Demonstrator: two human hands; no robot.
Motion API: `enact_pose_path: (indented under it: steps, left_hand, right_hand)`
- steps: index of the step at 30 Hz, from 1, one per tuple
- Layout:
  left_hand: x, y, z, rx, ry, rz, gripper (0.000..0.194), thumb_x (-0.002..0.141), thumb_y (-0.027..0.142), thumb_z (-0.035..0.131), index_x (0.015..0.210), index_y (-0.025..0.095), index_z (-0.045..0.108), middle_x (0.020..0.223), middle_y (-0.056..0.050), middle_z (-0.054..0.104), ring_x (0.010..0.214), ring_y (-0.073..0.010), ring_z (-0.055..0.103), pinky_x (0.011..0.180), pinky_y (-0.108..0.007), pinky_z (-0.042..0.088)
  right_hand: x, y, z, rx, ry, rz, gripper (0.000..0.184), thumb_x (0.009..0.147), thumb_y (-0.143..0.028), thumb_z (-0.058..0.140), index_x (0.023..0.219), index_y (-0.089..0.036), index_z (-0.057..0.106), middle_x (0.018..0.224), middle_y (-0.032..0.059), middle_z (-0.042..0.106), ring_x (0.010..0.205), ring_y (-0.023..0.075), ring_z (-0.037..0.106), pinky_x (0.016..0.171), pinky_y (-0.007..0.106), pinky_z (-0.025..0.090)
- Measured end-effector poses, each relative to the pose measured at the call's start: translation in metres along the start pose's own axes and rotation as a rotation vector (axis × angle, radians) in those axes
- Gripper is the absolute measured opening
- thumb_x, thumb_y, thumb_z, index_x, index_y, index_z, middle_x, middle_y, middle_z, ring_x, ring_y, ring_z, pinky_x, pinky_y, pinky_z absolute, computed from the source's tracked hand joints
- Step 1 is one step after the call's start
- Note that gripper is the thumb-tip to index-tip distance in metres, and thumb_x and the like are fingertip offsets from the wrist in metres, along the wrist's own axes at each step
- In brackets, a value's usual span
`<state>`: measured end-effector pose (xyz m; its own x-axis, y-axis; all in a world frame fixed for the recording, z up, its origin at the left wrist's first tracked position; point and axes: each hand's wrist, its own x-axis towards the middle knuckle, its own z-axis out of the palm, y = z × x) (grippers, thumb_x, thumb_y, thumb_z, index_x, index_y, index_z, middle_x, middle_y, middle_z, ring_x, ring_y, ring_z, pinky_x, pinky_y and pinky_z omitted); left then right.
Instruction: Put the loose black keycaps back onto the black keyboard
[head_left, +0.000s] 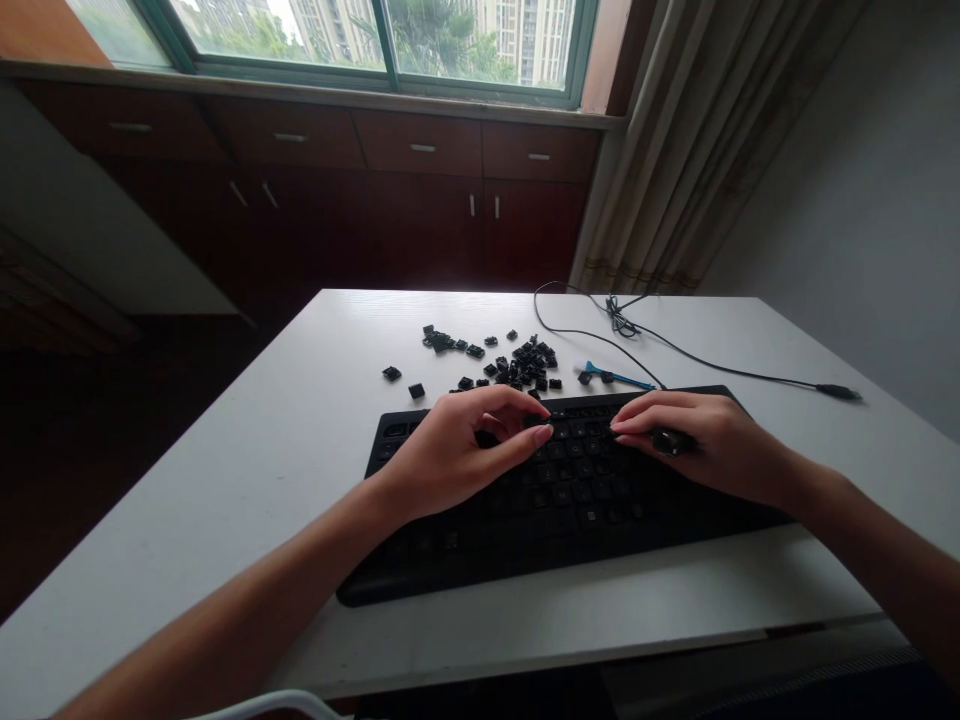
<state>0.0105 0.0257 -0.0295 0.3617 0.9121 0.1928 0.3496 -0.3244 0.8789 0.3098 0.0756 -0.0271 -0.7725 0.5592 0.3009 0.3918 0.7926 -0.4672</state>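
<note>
A black keyboard (480,555) lies across the white table, slightly tilted in view, with part of its key area exposed. My left hand (457,440) is over its upper left half, thumb and index finger curved toward each other around something dark I cannot make out. On the right side, my right hand (709,440) has its thumb and forefinger pinched near the upper keys. A dark tool with a rounded, shiny handle end (671,442) sticks out of that grip; its tip is hidden. Loose black keycaps (529,362) are heaped just behind the keyboard.
Single keycaps (391,373) lie scattered to the left of the heap. A blue brush-like tool (619,377) rests behind the keyboard. The black cable (720,369) loops over the back right, ending in a plug (838,392). Cabinets (420,220) stand beyond the table (225,520).
</note>
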Motion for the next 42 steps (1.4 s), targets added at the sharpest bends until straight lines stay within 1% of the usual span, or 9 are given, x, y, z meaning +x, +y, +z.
enact_pose_path:
  steps: [5,9,14,22,26,32,36,39,42]
  left_hand:
    - [0.0002,-0.0012,0.0005,0.000,0.002,0.007,0.030,0.092,0.042,0.064,0.109,0.019,0.070,0.094,-0.004,0.071,0.082,-0.0148,0.066,0.079,-0.029,0.059]
    - [0.0003,-0.0011,0.0003,0.008,0.009,0.010,0.030,0.091,0.042,0.064,0.108,0.018,0.070,0.092,-0.004,0.072,0.080,-0.0143,0.067,0.078,-0.028,0.059]
    - [0.0005,0.0001,0.0000,0.001,0.003,0.003,0.030,0.091,0.042,0.064,0.108,0.018,0.070,0.093,-0.004,0.072,0.081,-0.0144,0.066,0.079,-0.028,0.059]
    - [0.0005,-0.0015,0.0011,-0.003,0.012,0.014,0.030,0.091,0.042,0.064,0.108,0.018,0.070,0.091,-0.003,0.071,0.080,-0.0139,0.065,0.078,-0.028,0.057]
    - [0.0003,-0.0011,0.0008,-0.003,0.014,0.020,0.030,0.091,0.042,0.064,0.108,0.018,0.071,0.091,-0.004,0.071,0.081,-0.0144,0.066,0.078,-0.028,0.058]
    - [0.0003,-0.0008,0.0008,-0.016,0.002,0.016,0.028,0.091,0.040,0.065,0.108,0.018,0.070,0.089,-0.003,0.070,0.081,-0.0138,0.065,0.079,-0.028,0.057]
    - [0.0005,-0.0017,0.0007,-0.026,-0.007,0.021,0.029,0.092,0.041,0.065,0.109,0.018,0.070,0.090,-0.003,0.070,0.081,-0.0139,0.065,0.080,-0.029,0.057]
    - [0.0001,-0.0016,0.0006,-0.021,-0.006,0.022,0.029,0.092,0.041,0.064,0.109,0.018,0.070,0.090,-0.003,0.070,0.081,-0.0139,0.065,0.080,-0.030,0.056]
    - [-0.0002,-0.0011,0.0008,-0.010,-0.005,0.026,0.029,0.092,0.041,0.064,0.110,0.018,0.070,0.090,-0.003,0.070,0.081,-0.0139,0.065,0.080,-0.030,0.056]
  right_hand:
    - [-0.0017,-0.0035,0.0033,-0.021,0.003,-0.014,0.013,0.091,-0.022,0.065,0.103,-0.024,0.071,0.109,0.0049,0.073,0.095,0.0186,0.071,0.083,0.030,0.060]
    - [-0.0019,-0.0052,0.0031,-0.021,-0.014,-0.006,0.014,0.091,-0.024,0.066,0.103,-0.025,0.073,0.108,0.0043,0.073,0.092,0.0191,0.072,0.082,0.030,0.061]
    - [-0.0034,-0.0051,0.0079,-0.045,0.039,-0.009,0.012,0.091,-0.024,0.066,0.102,-0.023,0.071,0.107,0.0050,0.073,0.091,0.0187,0.072,0.079,0.029,0.061]
    - [-0.0035,-0.0004,0.0061,-0.029,0.014,-0.013,0.012,0.090,-0.025,0.067,0.100,-0.023,0.071,0.107,0.0061,0.074,0.091,0.0201,0.073,0.079,0.031,0.061]
    - [-0.0046,0.0020,0.0077,-0.034,0.055,-0.045,0.013,0.089,-0.022,0.068,0.101,-0.023,0.071,0.107,0.0056,0.074,0.091,0.0195,0.073,0.080,0.030,0.061]
    - [-0.0071,0.0022,0.0110,-0.055,0.066,-0.075,0.016,0.088,-0.017,0.069,0.103,-0.022,0.069,0.108,0.0060,0.073,0.092,0.0191,0.072,0.080,0.030,0.061]
    - [-0.0065,0.0019,0.0071,-0.071,0.024,-0.052,0.013,0.088,-0.018,0.069,0.100,-0.023,0.068,0.111,0.0056,0.073,0.092,0.0195,0.072,0.080,0.031,0.061]
    - [-0.0055,0.0016,0.0049,-0.062,-0.007,-0.049,0.014,0.088,-0.018,0.069,0.101,-0.023,0.068,0.110,0.0048,0.074,0.093,0.0193,0.073,0.081,0.030,0.061]
    - [-0.0057,0.0011,0.0060,-0.057,0.029,-0.068,0.013,0.087,-0.017,0.070,0.099,-0.023,0.069,0.108,0.0047,0.075,0.092,0.0198,0.074,0.080,0.030,0.062]
